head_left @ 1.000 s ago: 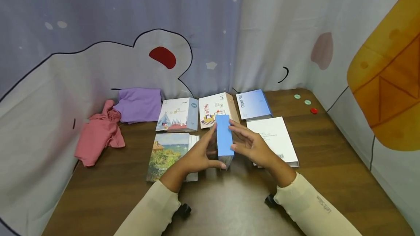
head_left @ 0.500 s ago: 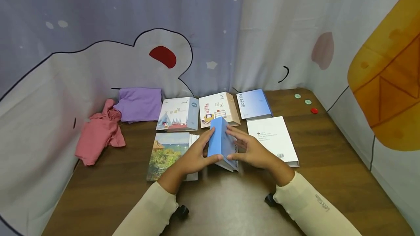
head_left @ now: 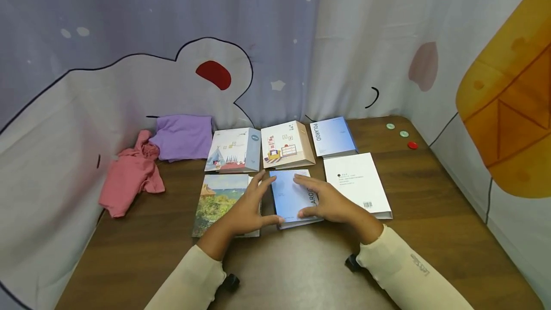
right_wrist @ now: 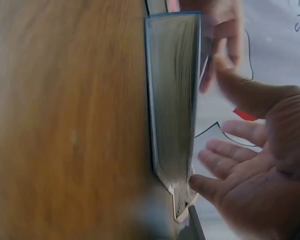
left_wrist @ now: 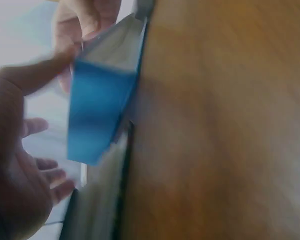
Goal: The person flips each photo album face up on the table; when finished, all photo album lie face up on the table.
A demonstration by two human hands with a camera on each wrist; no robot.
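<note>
Evidently neither hand is grasping: the left hand [head_left: 245, 209] and the right hand [head_left: 333, 200] are both relaxed, fingers spread, over the blue album [head_left: 288, 195], which lies cover up on the table [head_left: 280, 271] between them. Whether every fingertip touches its cover, I cannot tell. The likeliest trouble, to my eye, is a nudge rather than a drop. The landscape album [head_left: 221, 200] lies partly under the left hand and wrist, so a sideways sweep of that hand could drag it askew. The white album [head_left: 359, 183], just beyond the right hand's outer side, could be knocked by the wrist in the same way. Straight ahead of the fingertips, the armchair-print album [head_left: 286, 145] sits close to the blue one's far edge; too firm a forward push could jam the two together. Should the album be lifted by its cover alone, with the left thumb slipping at the blue spine [left_wrist: 97, 110], the thick page block [right_wrist: 175, 100] facing the right wrist might sag and swing the cover open. Uneven pressure from the two hands could also turn it crooked.
</note>
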